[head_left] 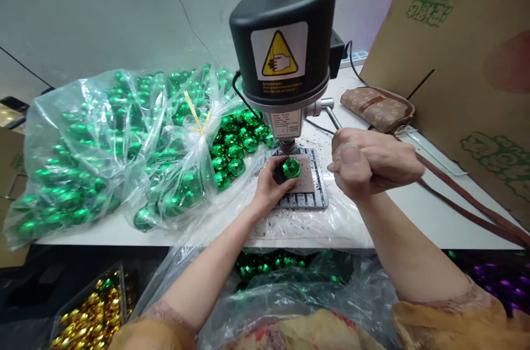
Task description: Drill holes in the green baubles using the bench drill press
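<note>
A shiny green faceted ball (292, 168) is held between the thumb and fingers of my left hand (274, 181), just below the chuck of a black drill press (281, 41). Under the ball lies a brownish square pad (307, 176) on the slotted metal base (321, 195), which is strewn with dark shavings. My right hand (368, 162) is closed round the end of the press's metal lever (332, 117), off to the right of the motor housing. The drill bit itself cannot be made out behind the ball and fingers.
Clear plastic bags (83, 146) full of green balls crowd the table's left side. Loose green balls (236, 151) spill beside the press. A brown patterned purse (375, 110) and a big cardboard box (467, 63) stand right. Below the edge sits a bin of gold balls (91, 311).
</note>
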Tool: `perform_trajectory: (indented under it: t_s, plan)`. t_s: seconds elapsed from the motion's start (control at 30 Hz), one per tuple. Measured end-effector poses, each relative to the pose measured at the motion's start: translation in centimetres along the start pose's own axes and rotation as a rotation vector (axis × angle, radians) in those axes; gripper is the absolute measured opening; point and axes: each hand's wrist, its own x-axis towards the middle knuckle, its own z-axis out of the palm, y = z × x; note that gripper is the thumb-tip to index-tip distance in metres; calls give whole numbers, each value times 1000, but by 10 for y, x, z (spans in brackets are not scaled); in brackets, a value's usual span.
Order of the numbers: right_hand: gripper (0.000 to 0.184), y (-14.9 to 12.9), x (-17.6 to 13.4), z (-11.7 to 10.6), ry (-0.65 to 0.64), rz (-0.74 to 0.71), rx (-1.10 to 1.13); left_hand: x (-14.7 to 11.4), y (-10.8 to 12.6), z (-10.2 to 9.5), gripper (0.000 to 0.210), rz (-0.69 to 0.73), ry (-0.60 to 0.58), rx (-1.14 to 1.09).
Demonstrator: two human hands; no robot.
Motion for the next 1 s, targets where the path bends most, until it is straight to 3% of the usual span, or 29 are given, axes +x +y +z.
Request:
perform_trajectory:
  t_s: [0.1,0.2,0.3,0.37,0.43,0.57,0.63,0.7,0.77,0.83,0.87,0.93,1.0]
  plan:
    - [46,-9,15,3,23,115,-51,0,0,1,53,6,-1,7]
    - [44,-14,43,15,74,335,-76,1,3,4,53,-10,36,32]
    - [42,-12,67,25,133,391,-13,-3,12,-1,48,-10,109,88]
    - [44,-9,75,28,127,411,-1,-14,24,-13,44,27,85,119]
    - [44,-6,76,30,105,426,-6,-35,40,-34,41,74,-92,129]
    - [44,-4,72,33,172,372,21,-89,71,-78,45,88,-697,251]
    - [44,-2,71,35,220,355,25,-106,75,-94,45,71,-834,314]
    - [42,-2,71,35,235,340,31,-105,68,-105,33,71,-738,327]
    - [42,-2,71,33,206,351,14,-87,51,-111,22,97,-439,387]
    - [43,-4,70,30,162,385,-10,-56,32,-113,23,98,-103,551]
    - [43,-6,69,29,140,402,-22,-38,23,-112,24,55,6,658]
    - [43,-7,69,26,129,424,-37,-5,11,-106,27,-90,61,866]
    - [43,-8,68,25,115,446,-47,20,5,-98,28,-238,-16,1044]
